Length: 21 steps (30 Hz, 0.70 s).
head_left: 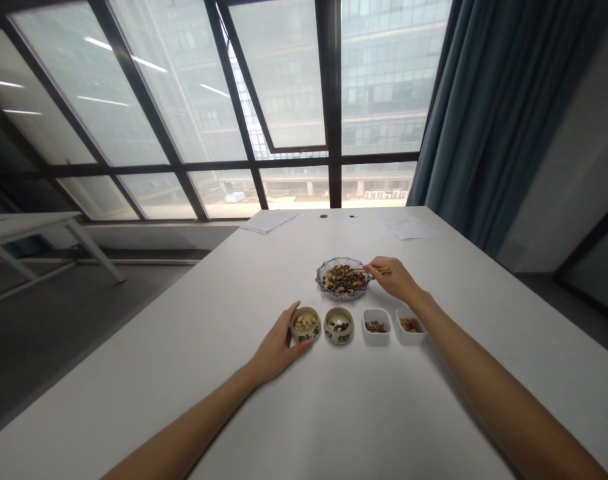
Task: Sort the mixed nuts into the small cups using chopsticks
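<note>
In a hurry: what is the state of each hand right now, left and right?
Left hand: open, fingers against the side of a small bowl.
Right hand: closed, holding chopsticks at the edge of a glass dish.

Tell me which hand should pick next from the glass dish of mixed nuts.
Right, likely: the right hand holds chopsticks at the glass dish; the left hand sits against a ceramic cup.

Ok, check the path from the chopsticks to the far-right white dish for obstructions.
Nothing visible blocks it. The chopsticks in the right hand reach into the glass dish, and no object sits between that dish and the far-right white dish.
</note>
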Motion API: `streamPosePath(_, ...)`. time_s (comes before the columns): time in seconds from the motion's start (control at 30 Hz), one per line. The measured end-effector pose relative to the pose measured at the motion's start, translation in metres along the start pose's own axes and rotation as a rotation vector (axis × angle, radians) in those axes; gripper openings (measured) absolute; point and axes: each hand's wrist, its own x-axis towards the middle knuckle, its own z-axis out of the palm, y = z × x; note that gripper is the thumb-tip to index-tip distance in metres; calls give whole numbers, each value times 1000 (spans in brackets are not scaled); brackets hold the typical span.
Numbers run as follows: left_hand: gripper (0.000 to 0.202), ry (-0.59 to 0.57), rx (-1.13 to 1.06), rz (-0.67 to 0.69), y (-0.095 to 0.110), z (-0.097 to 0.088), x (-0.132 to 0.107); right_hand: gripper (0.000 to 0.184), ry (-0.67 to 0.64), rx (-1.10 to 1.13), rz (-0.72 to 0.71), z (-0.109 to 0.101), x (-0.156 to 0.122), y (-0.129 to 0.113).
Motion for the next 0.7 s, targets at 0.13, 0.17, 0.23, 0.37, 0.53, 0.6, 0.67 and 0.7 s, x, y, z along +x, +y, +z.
streamPosePath(0.13,87,0,9,5,0,0,0,46,54,-17,-13,0,-3,-4)
streamPosePath(0.17,87,-1,10,7,-1,0,-1,48,75,-22,-17,0,-3,-5)
streamPosePath(0.23,87,-3,9,12,-1,0,-1,50,115,-29,-27,-1,-4,-8)
streamPosePath(0.37,88,0,-16,10,-4,1,0,53,169,-35,-47,-9,-5,-17)
streamPosePath(0.53,92,10,-59,5,-8,2,0,59,197,-10,-63,-31,-5,-45)
streamPosePath(0.6,91,15,-56,21,-8,2,0,60,202,-18,-89,-45,-7,-62)
streamPosePath(0.67,91,24,-58,36,-7,1,0,60,199,-32,-133,-61,-11,-80)
streamPosePath(0.7,90,26,-60,42,-7,1,0,59,190,-38,-163,-70,-14,-90)
